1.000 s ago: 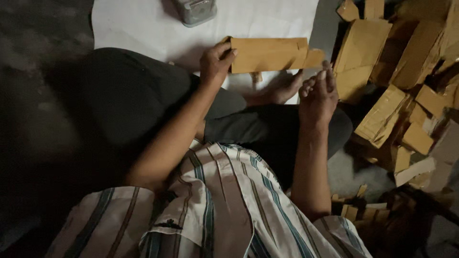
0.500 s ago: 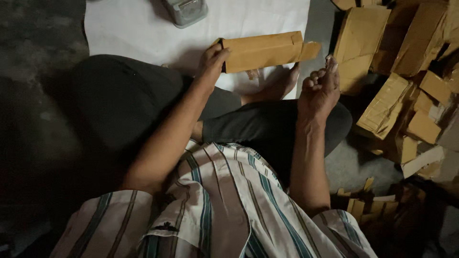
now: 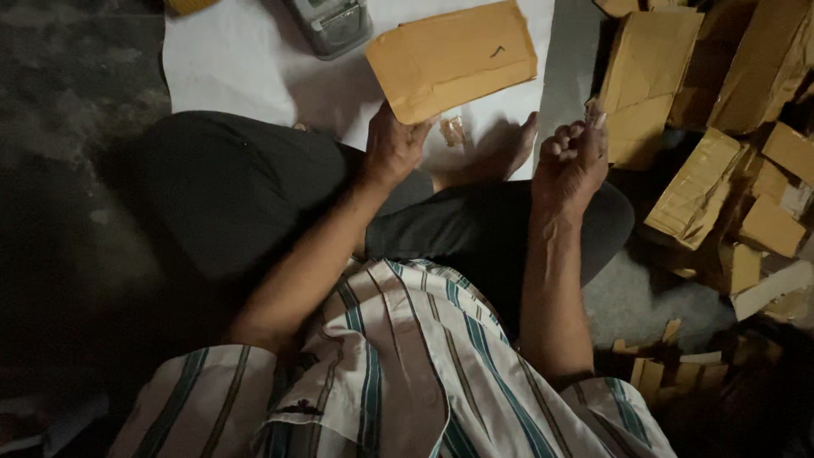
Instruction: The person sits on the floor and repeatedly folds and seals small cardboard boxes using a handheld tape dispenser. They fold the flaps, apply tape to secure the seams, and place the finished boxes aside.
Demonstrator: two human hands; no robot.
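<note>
— Brown paper: that's the envelope (image 3: 452, 58), and the left hand (image 3: 392, 151) has it by the lower left corner, thumb and fingers pinched shut on the edge. The rest of it stretches up and to the right from the grip, lifted over the white sheet (image 3: 229, 68) spread on the floor.

— And the right hand (image 3: 573, 161)?

— Raised well to the right of the envelope, not touching it. Its fingers are curled in tight, with something small and pale pinched at the fingertips; what it is, I cannot tell.

— Anything inside the envelope?

— Its inside doesn't show. Just below it, on the white sheet, lies a small clear packet (image 3: 453, 130) with something brownish in it, between the left hand and the person's bare foot (image 3: 502, 157).

— What else is around?

— A grey device (image 3: 331, 24) sits on the sheet just left of the envelope's top edge. To the right, a heap of brown envelopes and cardboard pieces (image 3: 704, 170) is stacked on the floor, close beside the right hand. The person's crossed legs in dark trousers (image 3: 246, 187) lie between the body and the sheet.
</note>
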